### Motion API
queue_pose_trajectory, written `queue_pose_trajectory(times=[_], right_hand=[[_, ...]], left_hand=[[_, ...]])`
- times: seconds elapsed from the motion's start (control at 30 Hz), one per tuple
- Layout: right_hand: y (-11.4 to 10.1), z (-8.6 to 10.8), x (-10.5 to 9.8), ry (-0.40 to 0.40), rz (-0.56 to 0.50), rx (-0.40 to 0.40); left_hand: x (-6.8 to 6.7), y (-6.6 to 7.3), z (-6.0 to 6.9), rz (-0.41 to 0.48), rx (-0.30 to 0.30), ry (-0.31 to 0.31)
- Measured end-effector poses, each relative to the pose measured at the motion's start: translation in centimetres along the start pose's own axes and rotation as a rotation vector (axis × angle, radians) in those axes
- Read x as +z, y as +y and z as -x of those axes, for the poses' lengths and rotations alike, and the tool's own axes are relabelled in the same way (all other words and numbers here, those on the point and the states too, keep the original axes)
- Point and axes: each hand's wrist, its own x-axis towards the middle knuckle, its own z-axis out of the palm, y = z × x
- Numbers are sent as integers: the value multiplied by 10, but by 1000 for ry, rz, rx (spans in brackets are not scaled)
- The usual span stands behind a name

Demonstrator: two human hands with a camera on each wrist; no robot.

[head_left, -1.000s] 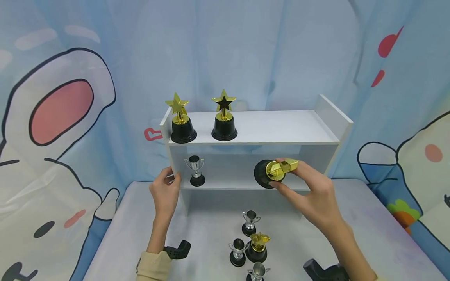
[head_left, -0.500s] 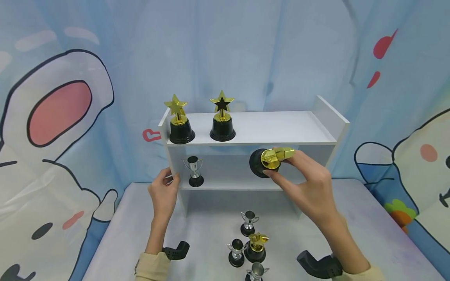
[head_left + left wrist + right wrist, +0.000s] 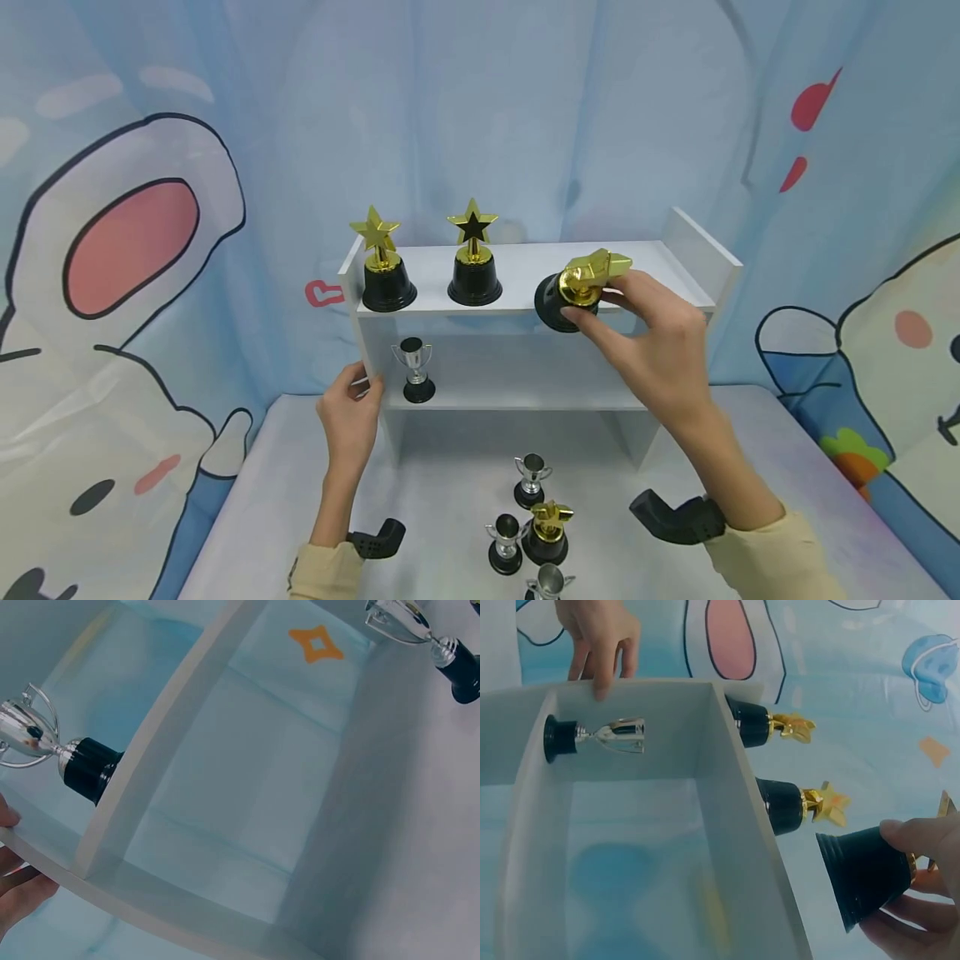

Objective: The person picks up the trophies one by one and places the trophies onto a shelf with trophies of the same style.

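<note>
My right hand pinches a gold star trophy with a black base, tilted, in front of the top board's front edge. In the right wrist view its black base is apart from the board. My left hand grips the left side panel of the white shelf, thumb inside and fingers outside. Two gold star trophies, the left one and the middle one, stand upright on the top board. A silver cup trophy stands on the lower board, near my left hand.
On the white table before the shelf stand several trophies: a silver cup, another silver cup, a gold star trophy and a cup cut by the lower edge. A printed curtain hangs behind.
My right hand has raised the gold star trophy from the lower board's level to the top board's level. The left hand keeps its grip on the shelf's side panel.
</note>
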Motion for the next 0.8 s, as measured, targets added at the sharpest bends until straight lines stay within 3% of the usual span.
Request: queue_pose_trajectory(times=[0.37,0.6,0.8], right_hand=[[14,-32,10,-109,-5,196],[17,-45,15,-241,16,406],[15,-51,17,-319,63,463]], left_hand=[[1,0,1,2,-7,1],[1,-1,0,1,-7,-2],[0,-2,0,-9,0,4]])
